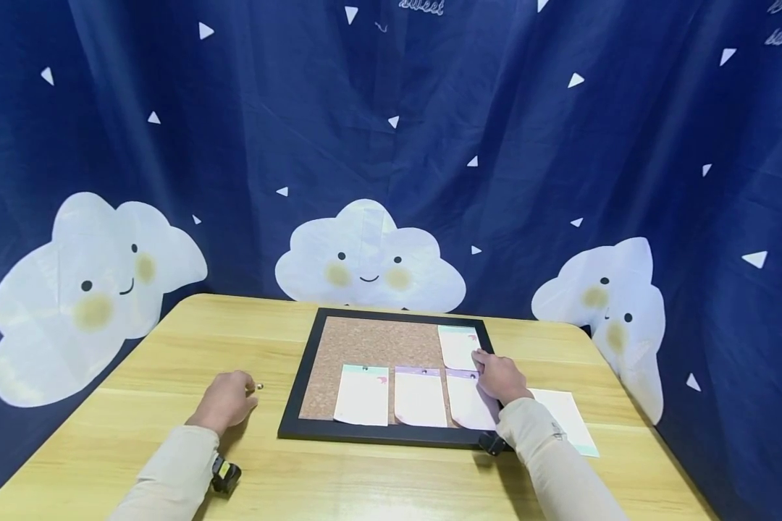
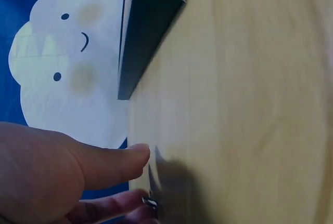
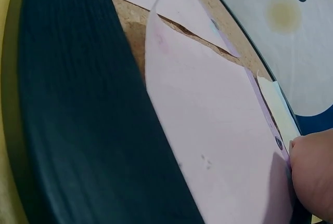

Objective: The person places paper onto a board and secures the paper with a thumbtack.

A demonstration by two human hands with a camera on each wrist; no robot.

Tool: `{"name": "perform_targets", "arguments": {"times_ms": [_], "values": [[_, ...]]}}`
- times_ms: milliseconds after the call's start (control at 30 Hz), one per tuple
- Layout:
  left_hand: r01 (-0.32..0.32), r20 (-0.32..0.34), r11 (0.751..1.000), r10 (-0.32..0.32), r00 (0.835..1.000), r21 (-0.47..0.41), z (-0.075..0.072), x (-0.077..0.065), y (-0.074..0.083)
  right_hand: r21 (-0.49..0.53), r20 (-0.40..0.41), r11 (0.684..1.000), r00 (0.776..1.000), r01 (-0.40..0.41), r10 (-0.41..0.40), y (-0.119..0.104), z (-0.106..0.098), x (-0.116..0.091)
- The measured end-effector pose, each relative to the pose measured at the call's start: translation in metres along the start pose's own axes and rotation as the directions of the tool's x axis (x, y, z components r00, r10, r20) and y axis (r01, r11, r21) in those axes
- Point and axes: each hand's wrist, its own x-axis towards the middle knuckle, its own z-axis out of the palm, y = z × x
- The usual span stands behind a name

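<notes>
The cork board (image 1: 378, 336) lies on the table in a black frame. My right hand (image 1: 503, 378) pinches the right edge of a green-topped note sheet (image 1: 457, 349) at the board's upper right; the fingertips are largely hidden in the right wrist view. Below that sheet, a purple-topped note sheet (image 3: 218, 109) is fixed with a pin (image 3: 279, 142). Left of the board, my left hand (image 1: 224, 400) hovers low over the table, thumb and fingers apart. A small metal push pin (image 2: 150, 201) is right at its fingertips.
Another purple-topped sheet (image 1: 420, 398) and a green-topped sheet (image 1: 363, 396) are pinned along the board's lower part. A loose sheet (image 1: 570, 420) lies on the table (image 1: 365, 481) to the right, under the right forearm. A blue curtain (image 1: 391, 159) with clouds hangs behind.
</notes>
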Motion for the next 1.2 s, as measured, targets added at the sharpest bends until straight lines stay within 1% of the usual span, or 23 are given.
{"name": "perform_targets", "arguments": {"times_ms": [33, 167, 400, 500, 700, 867, 967, 1200], "values": [[0.003, 0.011, 1.000, -0.003, 1.000, -0.003, 0.000, 0.000, -0.001, 0.000, 0.000, 1.000, 1.000, 0.001, -0.001, 0.000, 0.000, 0.000], [-0.010, 0.018, 1.000, 0.010, 1.000, -0.004, -0.001, -0.001, -0.003, 0.008, 0.000, 1.000, 1.000, 0.005, -0.005, 0.000, 0.000, 0.001], [-0.008, -0.018, 1.000, 0.008, 1.000, -0.013, 0.001, -0.001, -0.005, 0.023, 0.018, 1.000, 1.000, -0.008, 0.007, 0.004, 0.001, 0.001], [-0.011, -0.031, 1.000, 0.011, 0.999, -0.017, 0.002, 0.000, -0.006, 0.028, 0.009, 1.000, 1.000, -0.005, 0.005, 0.005, 0.001, 0.002], [-0.008, -0.026, 0.999, 0.007, 1.000, -0.036, 0.003, 0.000, -0.006, 0.013, -0.013, 1.000, 1.000, -0.011, 0.011, 0.004, 0.002, 0.002], [0.001, -0.009, 0.998, -0.002, 1.000, -0.058, 0.005, 0.002, -0.001, 0.005, -0.016, 1.000, 1.000, -0.024, 0.024, 0.002, 0.003, 0.001], [-0.009, -0.010, 0.997, 0.008, 1.000, -0.073, 0.006, 0.005, 0.004, 0.009, -0.018, 1.000, 0.999, -0.027, 0.027, 0.002, 0.003, 0.001], [-0.074, -0.029, 0.987, 0.070, 0.997, -0.140, 0.011, 0.013, 0.019, 0.035, -0.025, 0.999, 0.999, -0.023, 0.023, 0.002, 0.005, 0.001]]}}
